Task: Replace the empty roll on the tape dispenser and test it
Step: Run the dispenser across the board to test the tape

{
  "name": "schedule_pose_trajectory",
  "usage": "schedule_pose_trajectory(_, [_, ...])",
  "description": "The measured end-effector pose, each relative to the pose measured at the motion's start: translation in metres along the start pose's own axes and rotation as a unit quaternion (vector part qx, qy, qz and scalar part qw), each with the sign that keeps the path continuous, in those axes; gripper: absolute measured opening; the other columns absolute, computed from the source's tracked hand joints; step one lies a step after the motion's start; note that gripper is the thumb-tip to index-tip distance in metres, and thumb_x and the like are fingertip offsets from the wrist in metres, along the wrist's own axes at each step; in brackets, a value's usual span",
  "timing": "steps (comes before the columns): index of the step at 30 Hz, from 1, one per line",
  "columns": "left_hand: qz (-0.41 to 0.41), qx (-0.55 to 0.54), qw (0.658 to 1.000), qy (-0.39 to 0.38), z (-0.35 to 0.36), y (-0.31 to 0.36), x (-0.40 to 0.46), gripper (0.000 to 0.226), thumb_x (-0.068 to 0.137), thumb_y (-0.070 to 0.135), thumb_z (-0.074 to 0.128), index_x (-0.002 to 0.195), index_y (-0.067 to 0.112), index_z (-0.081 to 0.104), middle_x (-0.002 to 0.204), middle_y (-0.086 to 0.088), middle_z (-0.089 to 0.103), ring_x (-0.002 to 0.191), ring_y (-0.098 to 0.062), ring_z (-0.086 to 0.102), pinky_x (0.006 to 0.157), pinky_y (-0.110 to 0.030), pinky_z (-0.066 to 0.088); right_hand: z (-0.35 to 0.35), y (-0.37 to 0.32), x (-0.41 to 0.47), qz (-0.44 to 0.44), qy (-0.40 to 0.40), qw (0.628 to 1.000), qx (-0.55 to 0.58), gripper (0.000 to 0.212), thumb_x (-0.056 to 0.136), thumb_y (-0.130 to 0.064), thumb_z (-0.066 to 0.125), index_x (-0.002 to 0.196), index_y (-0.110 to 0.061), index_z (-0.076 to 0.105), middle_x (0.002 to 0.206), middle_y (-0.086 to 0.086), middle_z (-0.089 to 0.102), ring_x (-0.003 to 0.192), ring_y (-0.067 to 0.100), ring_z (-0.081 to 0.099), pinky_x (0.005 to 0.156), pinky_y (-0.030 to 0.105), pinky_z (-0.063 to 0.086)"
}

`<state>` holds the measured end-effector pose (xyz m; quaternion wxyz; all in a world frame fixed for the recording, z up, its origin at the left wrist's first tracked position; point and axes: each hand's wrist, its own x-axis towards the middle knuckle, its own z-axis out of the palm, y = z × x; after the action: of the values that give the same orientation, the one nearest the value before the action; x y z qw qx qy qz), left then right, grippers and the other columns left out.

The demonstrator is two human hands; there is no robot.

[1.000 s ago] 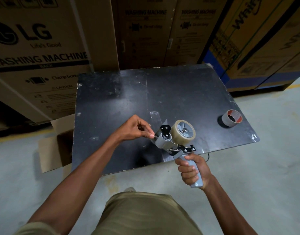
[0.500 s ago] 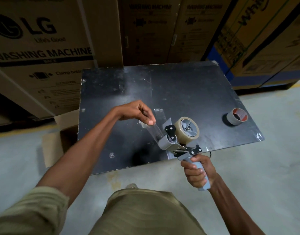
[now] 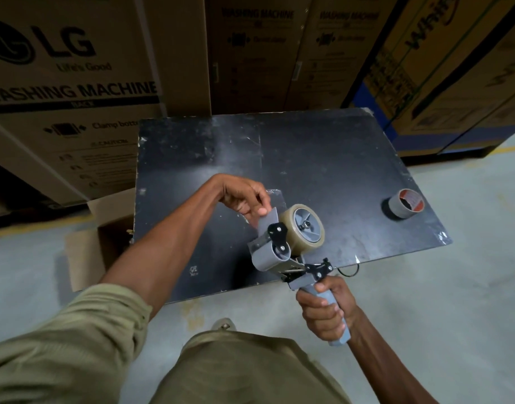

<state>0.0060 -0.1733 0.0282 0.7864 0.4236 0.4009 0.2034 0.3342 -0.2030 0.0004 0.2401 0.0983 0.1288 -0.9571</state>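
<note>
the right hand [image 3: 326, 312] is wrapped tight round the grey handle of the tape dispenser [image 3: 282, 252], holding it up over the near edge of the worktop [image 3: 323, 158]. the left hand [image 3: 244, 196] sits just at 10 o'clock from the dispenser's head, thumb and fingers closed in a narrow pinch on the free end of the clear tape [image 3: 272, 196]. so the left hand is the nearer one to the tape end. the dispenser's long axis runs from the handle at 5 o'clock up to the head at 11 o'clock, and the pull looks to run along that line. the new roll [image 3: 304, 228] is seated on the hub, full, tan and glossy. well apart at 3 o'clock, the empty roll [image 3: 406, 204] lies on the worktop, a bare grey core with a red label inside.
</note>
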Motion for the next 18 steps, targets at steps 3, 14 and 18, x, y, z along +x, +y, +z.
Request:
schedule_pose_trajectory(3, [-0.033, 0.020, 0.997, 0.065, -0.012, 0.009, -0.007, 0.011, 0.066, 0.005, 0.079, 0.074, 0.013, 0.082, 0.074, -0.005, 0.077, 0.059, -0.010, 0.070, 0.054, -0.019, 0.056, 0.005, 0.008, -0.001, 0.035, 0.000, 0.999, -0.010, 0.028, 0.088, -0.030, 0.056, 0.070, -0.013, 0.042, 0.051, -0.004, 0.037, 0.034, 0.007, 0.027, 0.038, 0.014, 0.026])
schedule_pose_trajectory(14, [0.050, -0.031, 0.968, 0.244, -0.015, -0.011, 0.004, 0.033, 0.090, -0.002, 0.065, 0.119, 0.013, 0.072, 0.121, -0.012, 0.073, 0.108, -0.027, 0.068, 0.070, -0.026, 0.060, -0.008, -0.012, 0.006, -0.001, -0.012, 1.000, 0.002, 0.028, 0.089, -0.030, 0.054, 0.072, -0.014, 0.040, 0.051, -0.005, 0.037, 0.036, 0.007, 0.032, 0.039, 0.014, 0.028])
schedule_pose_trajectory(18, [0.057, -0.078, 0.917, 0.388, -0.006, -0.045, 0.025, 0.025, 0.089, 0.002, 0.070, 0.108, 0.016, 0.077, 0.101, -0.004, 0.077, 0.072, -0.009, 0.063, 0.064, -0.022, 0.060, -0.022, -0.037, -0.002, -0.025, 0.004, 1.000, 0.006, 0.025, 0.089, -0.027, 0.052, 0.072, -0.014, 0.041, 0.051, -0.005, 0.036, 0.037, 0.008, 0.034, 0.040, 0.014, 0.030])
